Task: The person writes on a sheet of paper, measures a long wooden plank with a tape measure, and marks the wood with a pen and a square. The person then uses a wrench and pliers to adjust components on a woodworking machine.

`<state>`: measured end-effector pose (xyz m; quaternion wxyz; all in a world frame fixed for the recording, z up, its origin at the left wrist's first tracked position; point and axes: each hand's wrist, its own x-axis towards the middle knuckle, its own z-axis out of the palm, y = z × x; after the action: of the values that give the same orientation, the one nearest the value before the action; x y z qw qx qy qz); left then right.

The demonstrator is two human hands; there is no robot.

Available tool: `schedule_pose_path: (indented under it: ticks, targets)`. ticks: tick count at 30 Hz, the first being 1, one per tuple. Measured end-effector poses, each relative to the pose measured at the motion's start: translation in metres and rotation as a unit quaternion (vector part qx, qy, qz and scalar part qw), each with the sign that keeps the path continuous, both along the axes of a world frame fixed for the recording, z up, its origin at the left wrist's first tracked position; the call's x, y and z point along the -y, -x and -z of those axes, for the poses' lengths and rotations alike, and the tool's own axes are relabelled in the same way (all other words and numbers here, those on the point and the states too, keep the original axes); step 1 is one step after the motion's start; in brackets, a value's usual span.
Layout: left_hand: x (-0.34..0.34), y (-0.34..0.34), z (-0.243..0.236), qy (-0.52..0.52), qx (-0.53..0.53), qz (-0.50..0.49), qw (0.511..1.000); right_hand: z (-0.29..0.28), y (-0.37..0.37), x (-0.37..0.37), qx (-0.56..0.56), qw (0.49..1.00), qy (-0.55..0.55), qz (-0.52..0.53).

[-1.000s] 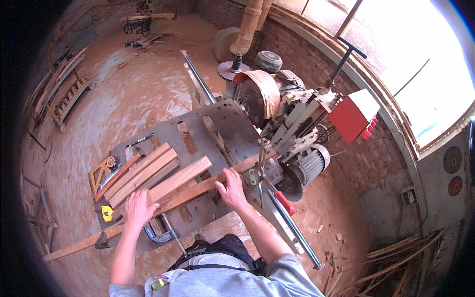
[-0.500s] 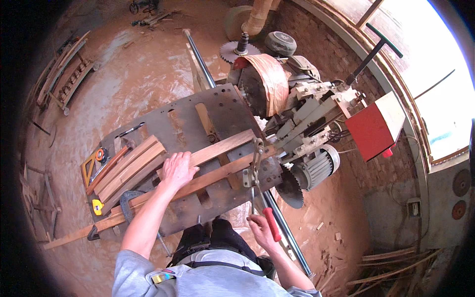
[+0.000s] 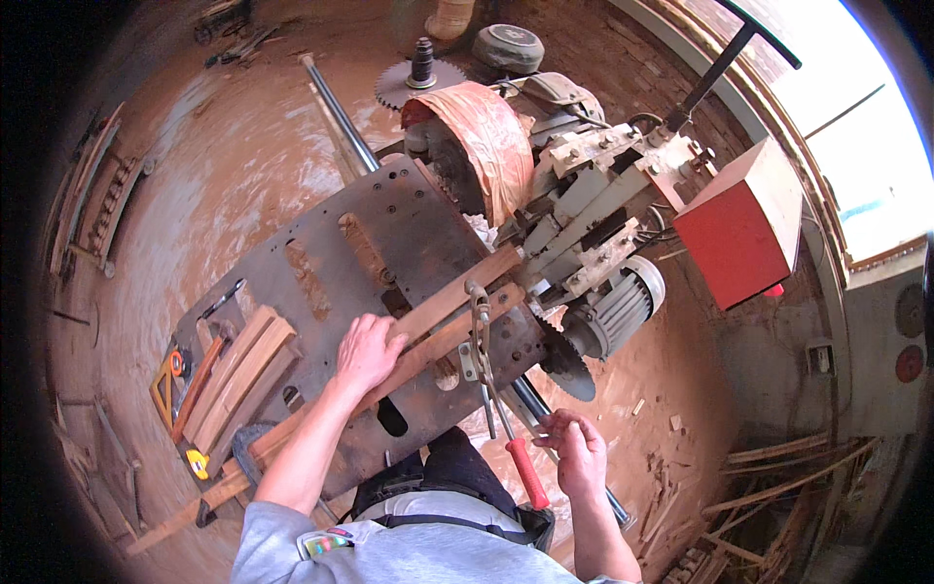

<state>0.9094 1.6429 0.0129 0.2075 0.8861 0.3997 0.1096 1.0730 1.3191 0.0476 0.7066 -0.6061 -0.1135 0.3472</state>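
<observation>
My left hand (image 3: 368, 352) grips the near end of a short wooden strip (image 3: 452, 292), thumb on one side and fingers over the other. The strip lies slanted on a dark metal table (image 3: 360, 219), beside a longer wooden fence (image 3: 428, 352). A toggle clamp (image 3: 469, 360) is fixed near the table's edge. Its tip is above the strip, and its red handle (image 3: 526, 473) points down toward me. To the right of that handle, apart from it, my right hand (image 3: 579, 456) is raised with loosely bent fingers and nothing visible in it.
Several wooden strips (image 3: 238, 375) lie at the table's left, with a tape measure (image 3: 197, 463) and a C-clamp (image 3: 245, 453). Toothed saw blades (image 3: 567, 365) flank the machine beyond the table's right edge, near a motor (image 3: 618, 307) and a red box (image 3: 735, 234). A steel rail (image 3: 341, 117) extends behind.
The strip under my left hand has slid along the table toward the machine. My right hand has moved right, away from the clamp, whose red handle now hangs lower. The view has shifted.
</observation>
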Motion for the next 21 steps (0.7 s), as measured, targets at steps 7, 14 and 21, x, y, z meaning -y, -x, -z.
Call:
schedule_pose_path:
  ticks: [7, 14, 21]
  targets:
    - [-0.032, -0.006, -0.003, 0.04, 0.005, 0.121, 0.992, -0.036, 0.015, -0.029, -0.053, 0.997, -0.043, -0.036]
    - [-0.065, -0.058, -0.016, 0.165, -0.12, 0.188, 0.961, -0.072, 0.02, -0.038, 0.005, 0.999, -0.027, -0.04]
    - [-0.069, -0.047, -0.007, 0.18, -0.114, 0.198, 0.957, -0.1, 0.03, -0.04, 0.287, 0.932, 0.133, -0.178]
